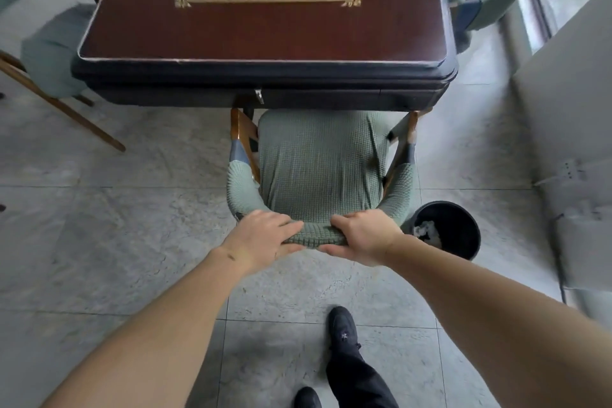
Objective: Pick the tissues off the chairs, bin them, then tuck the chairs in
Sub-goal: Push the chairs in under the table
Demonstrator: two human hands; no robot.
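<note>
Chair [323, 172] front hidden under table [265, 36]; left hand [261, 237] and right hand [362, 235] clamp its backrest.

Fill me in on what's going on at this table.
A person grips the backrest of a green-covered chair with the left hand and right hand. Its seat front already sits under the dark table. No tissue shows on the seat; crumpled tissues lie in the black bin beside it.

bin [460, 219] just right of chair [318, 169]
</note>
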